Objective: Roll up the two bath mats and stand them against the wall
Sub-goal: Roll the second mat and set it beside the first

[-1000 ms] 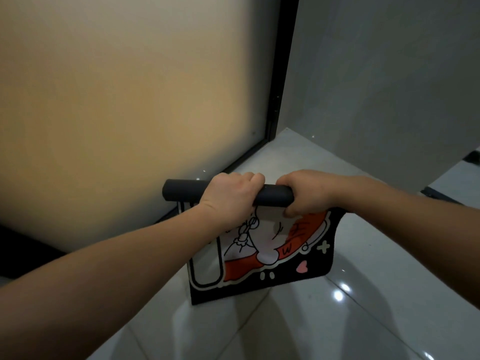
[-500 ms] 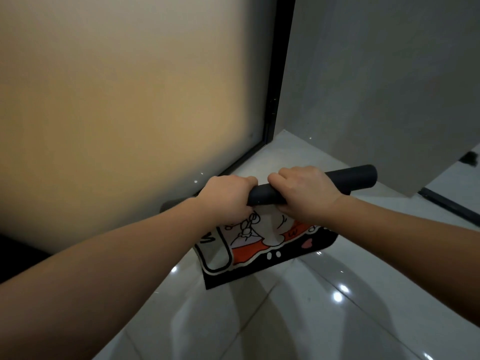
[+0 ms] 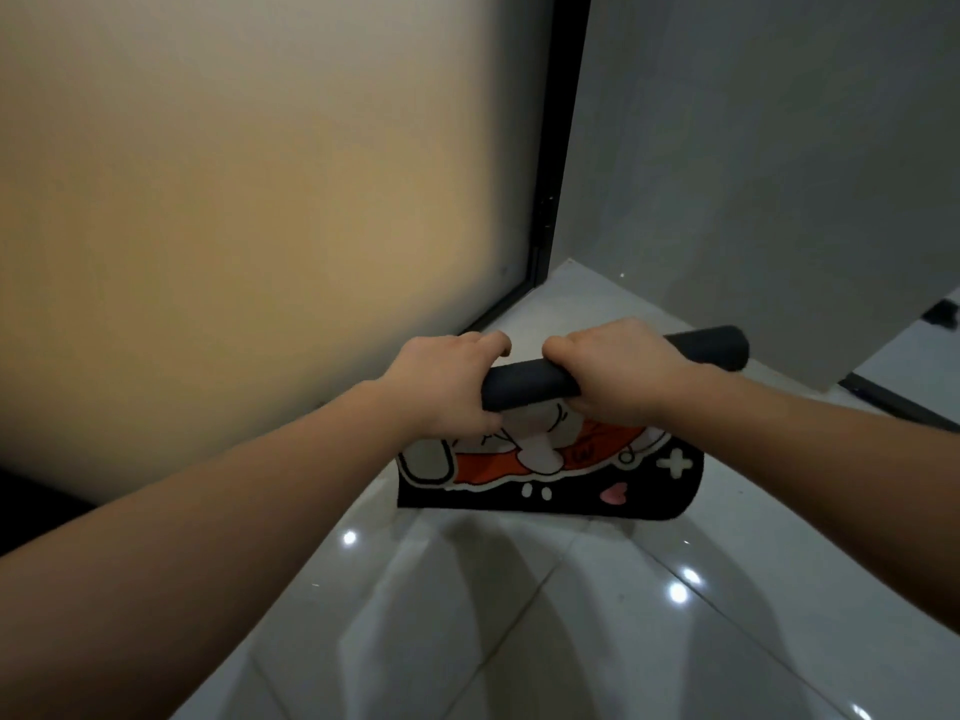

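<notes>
Black rolled part of the bath mat point(image 3: 524, 384) runs left-right, gripped by left hand point(image 3: 447, 387) and right hand point(image 3: 623, 376); loose tail hangs below toward floor point(image 3: 519, 615).

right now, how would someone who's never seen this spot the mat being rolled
Start at the corner where the frosted glass door meets the grey wall, above glossy white floor tiles. Both hands hold a half-rolled black bath mat there; its orange and white cartoon print sets it apart.
</notes>
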Demonstrator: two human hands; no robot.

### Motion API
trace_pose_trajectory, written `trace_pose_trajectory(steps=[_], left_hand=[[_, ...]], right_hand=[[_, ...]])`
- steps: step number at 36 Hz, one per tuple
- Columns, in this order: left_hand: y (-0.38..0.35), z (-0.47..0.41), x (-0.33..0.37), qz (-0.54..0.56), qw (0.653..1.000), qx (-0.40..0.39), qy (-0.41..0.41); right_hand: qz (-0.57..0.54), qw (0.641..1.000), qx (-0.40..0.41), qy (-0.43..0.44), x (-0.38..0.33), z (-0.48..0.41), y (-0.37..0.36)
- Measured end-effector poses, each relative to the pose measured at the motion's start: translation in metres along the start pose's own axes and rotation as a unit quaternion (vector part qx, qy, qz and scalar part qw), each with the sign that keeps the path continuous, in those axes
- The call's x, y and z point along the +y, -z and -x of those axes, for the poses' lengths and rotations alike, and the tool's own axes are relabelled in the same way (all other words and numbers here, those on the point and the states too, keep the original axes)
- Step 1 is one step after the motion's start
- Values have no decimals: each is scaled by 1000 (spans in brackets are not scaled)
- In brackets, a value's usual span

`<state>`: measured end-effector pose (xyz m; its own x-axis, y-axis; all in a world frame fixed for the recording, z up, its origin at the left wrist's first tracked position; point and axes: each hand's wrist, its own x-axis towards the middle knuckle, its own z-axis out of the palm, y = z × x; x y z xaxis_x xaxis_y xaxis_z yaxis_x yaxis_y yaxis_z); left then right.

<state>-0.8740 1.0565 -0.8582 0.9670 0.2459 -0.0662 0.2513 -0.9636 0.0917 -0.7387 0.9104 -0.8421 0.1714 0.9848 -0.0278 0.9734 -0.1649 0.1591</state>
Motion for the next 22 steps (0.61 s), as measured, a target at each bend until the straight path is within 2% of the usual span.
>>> trace_pose_trajectory(steps=[2,4,7,10,12,15,18,20,22], left_hand=[[6,-1,0,57,996,-60,16],[10,-2,1,105,991,-82,27],[11,-3,1,133,987,-84,30],[10,-2,5,93,994,-51,24],[7,1,6,45,999,-11,18],[0,2,6,-33,998,60,-3],[-2,3,6,-68,992,100,-23],[-1,3,7,-78,990,114,-25],[0,2,7,-81,990,113,-22]], right_hand=[[21,999,38,15,-1,2,0],[29,998,59,20,-2,2,2],[34,997,69,16,-1,4,3],[37,997,71,20,1,3,1],[21,999,43,17,3,1,2],[-47,997,-60,-20,7,-4,9],[-160,974,-144,-63,9,-5,17],[-213,959,-169,-78,9,-6,21],[-213,959,-169,-81,9,-7,21]])
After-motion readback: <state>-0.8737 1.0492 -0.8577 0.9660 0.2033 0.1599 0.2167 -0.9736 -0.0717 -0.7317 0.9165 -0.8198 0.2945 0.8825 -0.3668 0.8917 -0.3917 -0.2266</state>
